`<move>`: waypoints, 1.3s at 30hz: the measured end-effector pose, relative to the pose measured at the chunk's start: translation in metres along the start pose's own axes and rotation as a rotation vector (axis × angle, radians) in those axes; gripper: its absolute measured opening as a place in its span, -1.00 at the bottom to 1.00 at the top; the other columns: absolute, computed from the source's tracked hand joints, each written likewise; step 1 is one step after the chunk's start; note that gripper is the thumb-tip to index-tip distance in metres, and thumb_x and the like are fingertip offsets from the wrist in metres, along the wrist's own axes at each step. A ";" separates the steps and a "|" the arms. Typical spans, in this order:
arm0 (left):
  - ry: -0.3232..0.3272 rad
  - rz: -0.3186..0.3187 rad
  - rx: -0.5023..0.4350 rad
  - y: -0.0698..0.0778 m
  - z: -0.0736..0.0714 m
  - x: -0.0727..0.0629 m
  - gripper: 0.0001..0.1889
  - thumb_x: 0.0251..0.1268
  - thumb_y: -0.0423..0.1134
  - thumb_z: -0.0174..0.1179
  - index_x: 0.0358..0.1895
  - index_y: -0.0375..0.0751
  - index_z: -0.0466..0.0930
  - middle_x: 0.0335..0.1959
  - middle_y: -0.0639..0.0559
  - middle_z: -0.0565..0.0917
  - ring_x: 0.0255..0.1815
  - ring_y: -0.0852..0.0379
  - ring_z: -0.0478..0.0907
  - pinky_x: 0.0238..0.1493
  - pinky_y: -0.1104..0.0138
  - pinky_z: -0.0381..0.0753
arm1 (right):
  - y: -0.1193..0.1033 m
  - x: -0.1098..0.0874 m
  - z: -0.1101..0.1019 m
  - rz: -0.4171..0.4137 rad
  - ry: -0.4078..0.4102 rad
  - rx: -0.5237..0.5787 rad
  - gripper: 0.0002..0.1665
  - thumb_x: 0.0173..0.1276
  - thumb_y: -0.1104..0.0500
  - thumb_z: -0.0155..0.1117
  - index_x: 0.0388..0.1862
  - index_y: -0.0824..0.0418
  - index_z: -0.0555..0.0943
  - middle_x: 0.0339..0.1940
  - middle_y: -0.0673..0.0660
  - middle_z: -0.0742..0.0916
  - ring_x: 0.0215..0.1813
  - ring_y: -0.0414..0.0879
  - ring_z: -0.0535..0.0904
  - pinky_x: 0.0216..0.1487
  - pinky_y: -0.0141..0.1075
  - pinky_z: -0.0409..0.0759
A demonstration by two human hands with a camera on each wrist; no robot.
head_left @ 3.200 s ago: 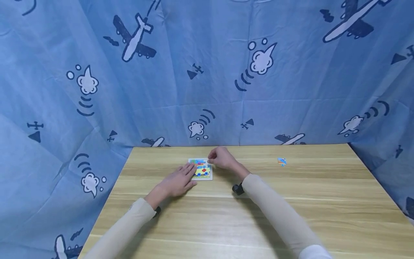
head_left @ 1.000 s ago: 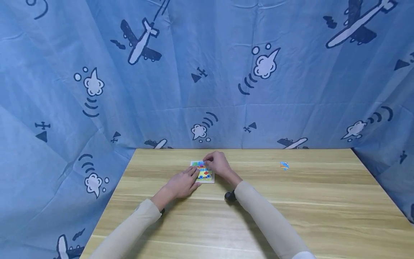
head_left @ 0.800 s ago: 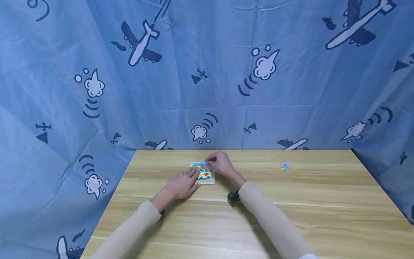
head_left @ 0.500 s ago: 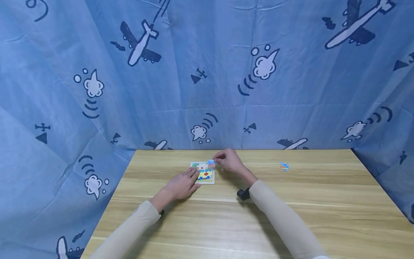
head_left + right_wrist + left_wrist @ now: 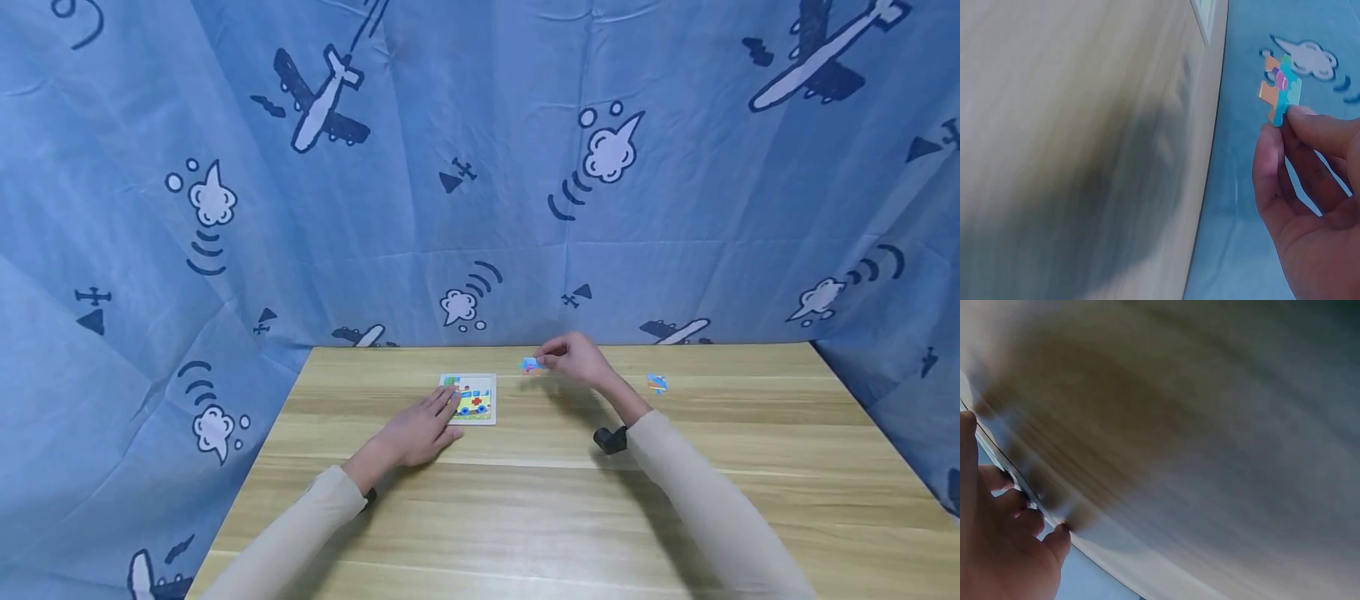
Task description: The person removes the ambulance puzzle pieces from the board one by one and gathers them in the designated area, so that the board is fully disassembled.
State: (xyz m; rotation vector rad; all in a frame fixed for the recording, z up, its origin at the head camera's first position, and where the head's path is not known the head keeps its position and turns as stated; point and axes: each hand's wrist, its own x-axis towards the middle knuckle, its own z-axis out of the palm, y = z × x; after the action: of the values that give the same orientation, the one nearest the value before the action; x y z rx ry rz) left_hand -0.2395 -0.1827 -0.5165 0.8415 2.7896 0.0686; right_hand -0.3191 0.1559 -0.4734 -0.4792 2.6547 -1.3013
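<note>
My right hand (image 5: pixel 576 360) pinches a jigsaw puzzle piece (image 5: pixel 531 365) between thumb and fingers, raised over the table to the right of the puzzle board. Up close in the right wrist view, the puzzle piece (image 5: pixel 1282 87) shows blue, orange and pink. My left hand (image 5: pixel 422 427) lies with extended fingers on the left side of the puzzle board (image 5: pixel 480 382). That board has a white frame and a yellow ambulance picture; its upper right part is bare, and the fingers cover its left part. In the left wrist view the left hand (image 5: pixel 1013 550) shows only partly.
Another blue and orange puzzle piece (image 5: pixel 657 383) lies on the wooden table (image 5: pixel 525 517), right of my right hand. A blue curtain (image 5: pixel 510 200) with aeroplane prints hangs along the table's back edge. A dark wrist camera (image 5: pixel 611 440) sits under the right wrist.
The right hand has lifted the puzzle piece off the board's upper part and carried it right, leaving a bare patch there. The left hand stays on the board. The head view shifted slightly.
</note>
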 end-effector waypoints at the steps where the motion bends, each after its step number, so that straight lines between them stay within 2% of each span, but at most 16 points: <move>1: 0.000 0.001 -0.007 -0.001 0.001 0.000 -0.21 0.72 0.26 -0.31 0.73 -0.19 -0.08 0.78 -0.11 -0.04 0.80 -0.08 -0.09 0.76 0.03 0.12 | 0.002 -0.002 -0.005 0.006 -0.002 0.000 -0.76 0.55 0.24 0.29 0.02 0.30 0.81 -0.01 0.32 0.85 -0.06 0.14 0.80 -0.17 -0.25 0.72; 5: -0.010 0.004 -0.022 -0.001 0.000 -0.001 -0.21 0.72 0.26 -0.31 0.74 -0.16 -0.12 0.79 -0.10 -0.08 0.81 -0.08 -0.11 0.77 0.01 0.09 | 0.009 -0.008 -0.024 0.024 -0.012 -0.023 -0.75 0.56 0.25 0.26 0.02 0.32 0.81 0.00 0.34 0.84 -0.08 0.19 0.80 -0.18 -0.19 0.74; 9: -0.008 0.010 -0.029 -0.002 -0.001 -0.002 -0.21 0.72 0.25 -0.29 0.74 -0.17 -0.10 0.79 -0.12 -0.07 0.81 -0.09 -0.10 0.77 0.00 0.10 | 0.017 -0.015 -0.041 0.035 -0.018 -0.047 -0.74 0.56 0.27 0.24 0.02 0.37 0.79 0.01 0.39 0.82 -0.07 0.25 0.79 -0.07 0.02 0.79; 12: -0.007 0.011 -0.024 -0.002 -0.002 -0.002 -0.21 0.72 0.26 -0.29 0.74 -0.17 -0.10 0.79 -0.12 -0.07 0.81 -0.09 -0.10 0.77 0.01 0.10 | 0.024 -0.020 -0.053 0.037 -0.024 -0.067 -0.73 0.56 0.27 0.24 0.03 0.40 0.78 0.01 0.41 0.82 -0.07 0.26 0.78 -0.02 0.10 0.78; 17: -0.013 0.011 -0.023 -0.001 -0.003 -0.002 -0.20 0.72 0.27 -0.30 0.74 -0.16 -0.11 0.79 -0.10 -0.07 0.81 -0.06 -0.11 0.77 0.02 0.08 | 0.041 -0.028 -0.068 0.069 -0.029 -0.097 -0.73 0.56 0.26 0.25 0.02 0.38 0.79 0.01 0.40 0.82 -0.05 0.22 0.81 -0.05 0.02 0.80; 20: -0.016 0.010 -0.023 -0.001 -0.002 -0.001 -0.20 0.71 0.27 -0.30 0.74 -0.16 -0.12 0.79 -0.09 -0.08 0.81 -0.06 -0.11 0.77 0.03 0.08 | 0.052 -0.031 -0.074 0.071 -0.028 -0.129 -0.75 0.54 0.25 0.27 -0.01 0.37 0.80 -0.03 0.37 0.84 -0.12 0.09 0.81 -0.15 -0.13 0.79; 24: -0.015 0.007 -0.020 -0.002 -0.002 -0.001 -0.20 0.71 0.27 -0.31 0.74 -0.16 -0.12 0.79 -0.09 -0.07 0.81 -0.06 -0.11 0.78 0.04 0.08 | 0.065 -0.034 -0.078 0.048 -0.025 -0.193 -0.78 0.49 0.30 0.28 -0.08 0.36 0.82 -0.12 0.32 0.86 -0.26 -0.14 0.70 -0.30 -0.32 0.62; 28: -0.014 0.008 -0.024 -0.002 -0.002 -0.001 -0.21 0.72 0.25 -0.28 0.74 -0.17 -0.11 0.79 -0.10 -0.06 0.81 -0.07 -0.10 0.77 0.02 0.09 | 0.074 -0.036 -0.080 0.049 -0.031 -0.226 -0.80 0.43 0.37 0.28 -0.15 0.37 0.83 -0.15 0.32 0.86 -0.34 -0.17 0.60 -0.37 -0.35 0.55; 34: -0.005 0.015 -0.028 -0.001 -0.004 -0.001 -0.21 0.72 0.23 -0.24 0.73 -0.20 -0.07 0.78 -0.14 -0.03 0.80 -0.10 -0.07 0.76 -0.01 0.12 | 0.083 -0.040 -0.083 0.125 -0.029 -0.233 -0.79 0.44 0.39 0.25 -0.16 0.35 0.83 -0.11 0.31 0.85 -0.31 -0.12 0.61 -0.36 -0.33 0.55; 39: -0.002 0.023 -0.019 -0.001 -0.004 -0.001 -0.21 0.72 0.22 -0.25 0.73 -0.23 -0.07 0.78 -0.15 -0.03 0.80 -0.12 -0.07 0.76 -0.02 0.12 | 0.086 -0.040 -0.082 0.167 -0.038 -0.260 -0.79 0.46 0.38 0.24 -0.16 0.36 0.82 -0.19 0.26 0.84 -0.35 -0.10 0.55 -0.37 -0.30 0.52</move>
State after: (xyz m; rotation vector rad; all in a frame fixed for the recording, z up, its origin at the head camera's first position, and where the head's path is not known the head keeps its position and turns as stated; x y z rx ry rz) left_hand -0.2396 -0.1840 -0.5126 0.8685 2.7729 0.0981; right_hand -0.3225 0.2798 -0.4909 -0.2999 2.7748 -0.8978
